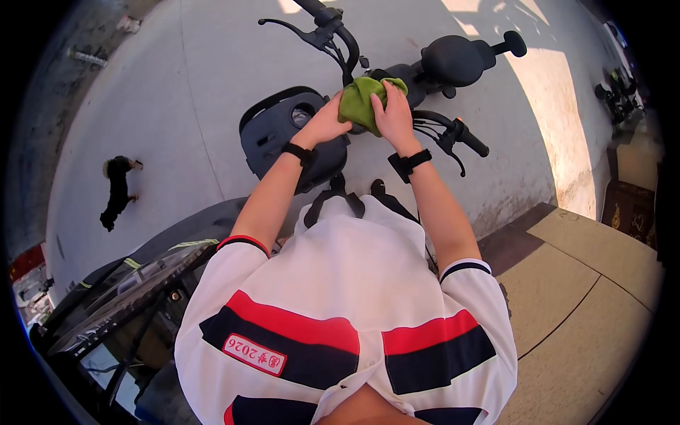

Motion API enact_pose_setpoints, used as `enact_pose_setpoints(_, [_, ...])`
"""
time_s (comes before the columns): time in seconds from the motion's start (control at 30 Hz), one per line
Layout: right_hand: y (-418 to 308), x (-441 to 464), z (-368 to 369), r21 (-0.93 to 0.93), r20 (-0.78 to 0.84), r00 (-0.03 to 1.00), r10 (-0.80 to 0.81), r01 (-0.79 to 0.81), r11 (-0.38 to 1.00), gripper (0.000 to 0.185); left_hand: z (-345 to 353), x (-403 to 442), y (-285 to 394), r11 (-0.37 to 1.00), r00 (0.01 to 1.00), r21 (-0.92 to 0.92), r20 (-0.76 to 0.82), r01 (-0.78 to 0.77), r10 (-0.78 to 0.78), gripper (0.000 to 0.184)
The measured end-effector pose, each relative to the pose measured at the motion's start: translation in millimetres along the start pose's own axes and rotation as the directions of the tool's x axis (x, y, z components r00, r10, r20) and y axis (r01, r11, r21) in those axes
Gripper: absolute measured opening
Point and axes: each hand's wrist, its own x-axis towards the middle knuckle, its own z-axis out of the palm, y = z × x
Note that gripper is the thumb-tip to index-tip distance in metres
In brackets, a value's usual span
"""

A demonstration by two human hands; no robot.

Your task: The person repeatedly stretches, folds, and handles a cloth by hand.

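Observation:
A crumpled green cloth (360, 101) is held between both hands over the middle of a dark two-wheeler, near its handlebar. My left hand (325, 123) grips the cloth's left side, its fingers partly hidden. On the right side, my right hand (394, 117) has its fingers curled over the cloth, thumb toward the middle. Black bands circle both wrists. Below my left hand is a dark grey front basket or box (263, 136) with a round opening. A black grip (473, 142) and brake lever lie to the right of my right hand.
A dark rounded saddle (453, 61) is beyond the handlebar. A black dog (118, 193) stands on the concrete floor (234, 53) at left. At lower left is a dark vehicle (120, 297) with a frame. Tan slabs (567, 283) lie at lower right.

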Motion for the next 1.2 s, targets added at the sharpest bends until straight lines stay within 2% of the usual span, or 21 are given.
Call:
enact_pose_setpoints(0.1, [9.1,10.5,5.8,0.004,0.079,0.997,0.011,-0.012,1.0,0.057,-4.3,1.1,9.3,0.974,0.993,-0.209,0.093,0.087,-0.069,0.078])
enact_pose_setpoints(0.2, [14.1,15.8,12.9,-0.028,0.135,0.99,0.04,-0.037,0.999,0.064,1.7,5.5,3.8,0.971,0.999,-0.241,0.029,-0.012,0.019,0.08])
enact_pose_setpoints(0.4, [14.8,27.5,25.5,-0.11,0.175,0.973,0.151,-0.133,0.985,0.074,10.8,-5.8,16.5,0.973,0.984,0.166,-0.112,0.159,-0.142,0.073])
enact_pose_setpoints(0.5, [13.9,30.4,22.5,-0.115,0.187,0.97,0.158,-0.138,0.984,0.075,20.8,-13.0,27.7,0.951,0.963,0.225,-0.211,0.214,-0.167,0.075])
enact_pose_setpoints(0.6, [13.5,34.2,21.4,-0.121,0.183,0.974,0.134,-0.113,0.986,0.074,33.9,-16.0,36.0,0.919,0.95,0.333,-0.293,0.21,-0.111,0.08])
enact_pose_setpoints(0.73, [13.7,28.2,23.6,-0.135,0.151,0.987,0.054,-0.034,0.99,0.063,44.6,-17.4,42.0,0.898,0.938,0.382,-0.338,0.216,-0.081,0.087])
enact_pose_setpoints(0.83, [14.3,21.9,22.9,-0.002,0.092,0.99,-0.105,0.105,0.994,0.051,49.2,-15.6,45.8,0.888,0.932,0.394,-0.352,0.236,-0.091,0.091])
enact_pose_setpoints(0.93, [15.0,15.8,17.0,0.084,0.069,0.978,-0.198,0.192,0.978,0.045,53.3,-10.7,45.4,0.857,0.923,0.434,-0.367,0.277,-0.113,0.092])
enact_pose_setpoints(1.13, [18.5,0.7,1.1,0.193,0.053,0.961,-0.271,0.257,0.947,0.047,56.9,-3.9,51.3,0.812,0.896,0.445,-0.395,0.378,-0.201,0.093])
enact_pose_setpoints(1.2, [17.6,-5.4,-2.7,0.175,0.033,0.963,-0.268,0.258,0.95,0.048,58.2,-2.7,49.2,0.812,0.887,0.426,-0.405,0.399,-0.223,0.092])
